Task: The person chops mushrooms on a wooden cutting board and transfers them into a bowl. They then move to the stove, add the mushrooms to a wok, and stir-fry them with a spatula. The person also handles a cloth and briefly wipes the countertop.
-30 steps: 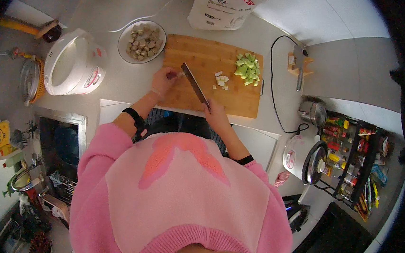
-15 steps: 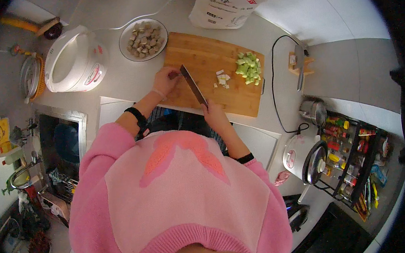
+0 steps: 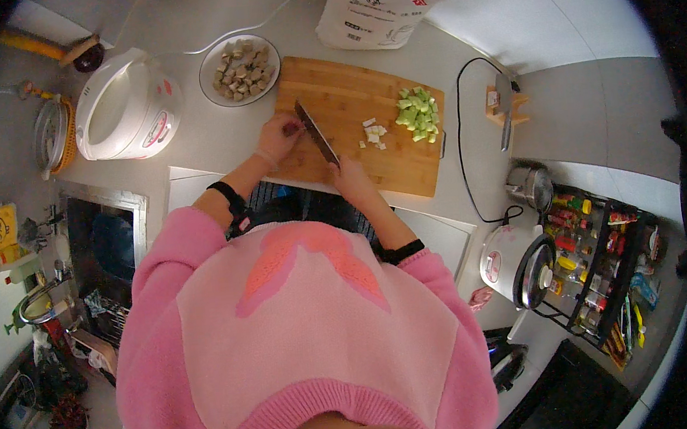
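My left hand (image 3: pixel 275 139) is closed on a small purplish-red piece (image 3: pixel 291 127) at the left edge of the wooden cutting board (image 3: pixel 333 78). My right hand (image 3: pixel 347 174) grips the handle of a dark-bladed knife (image 3: pixel 312 126), whose blade slants beside my left fingers. On the board, right of the knife, lie a small heap of white pieces (image 3: pixel 372 133) and, farther right, a pile of pale green chunks (image 3: pixel 416 115). A plate (image 3: pixel 239 69) of greyish-beige chunks stands just beyond the board's left corner.
Around the board are a white open bucket-like container (image 3: pixel 121 111), a white bag (image 3: pixel 368 11), a knife stand (image 3: pixel 504 107), cords, a steel pot (image 3: pixel 528 184), a cooker (image 3: pixel 517 269) and a condiment rack (image 3: pixel 598 267). A sink (image 3: pixel 103 233) is on the left.
My right hand and the knife have shifted leftward and forward, so the blade now lies closer along my left fingers. My left hand stays at the board's left edge.
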`<state>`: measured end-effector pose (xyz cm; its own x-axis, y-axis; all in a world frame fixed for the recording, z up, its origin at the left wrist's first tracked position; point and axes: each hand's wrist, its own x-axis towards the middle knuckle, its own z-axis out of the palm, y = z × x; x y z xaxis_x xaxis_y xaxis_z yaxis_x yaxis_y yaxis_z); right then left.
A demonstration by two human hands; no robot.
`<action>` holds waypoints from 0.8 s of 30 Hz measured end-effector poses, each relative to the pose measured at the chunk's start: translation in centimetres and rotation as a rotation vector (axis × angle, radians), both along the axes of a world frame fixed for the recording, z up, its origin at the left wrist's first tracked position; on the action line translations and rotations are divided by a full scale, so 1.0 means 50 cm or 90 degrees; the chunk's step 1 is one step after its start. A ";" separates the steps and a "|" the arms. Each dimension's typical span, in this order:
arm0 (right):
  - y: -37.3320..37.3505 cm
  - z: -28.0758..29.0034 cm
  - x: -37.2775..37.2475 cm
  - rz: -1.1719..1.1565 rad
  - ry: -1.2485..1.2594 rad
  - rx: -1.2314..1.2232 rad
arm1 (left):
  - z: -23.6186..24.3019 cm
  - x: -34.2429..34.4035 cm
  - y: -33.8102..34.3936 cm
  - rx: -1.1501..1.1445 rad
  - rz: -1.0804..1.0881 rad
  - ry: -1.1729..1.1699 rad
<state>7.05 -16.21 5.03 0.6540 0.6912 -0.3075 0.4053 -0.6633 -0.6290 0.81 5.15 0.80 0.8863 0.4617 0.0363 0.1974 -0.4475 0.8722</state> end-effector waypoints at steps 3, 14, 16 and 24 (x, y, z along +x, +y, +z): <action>-0.026 0.002 -0.004 0.004 -0.020 0.041 | 0.005 -0.006 0.006 -0.018 0.003 -0.019; -0.053 0.079 -0.013 -0.117 0.021 0.108 | -0.018 0.030 0.024 0.191 -0.141 -0.038; -0.070 0.055 -0.006 -0.113 -0.012 0.124 | 0.000 0.051 0.020 0.243 -0.151 0.013; -0.078 0.054 -0.003 -0.136 0.014 0.080 | -0.021 0.077 0.240 -0.020 0.190 0.031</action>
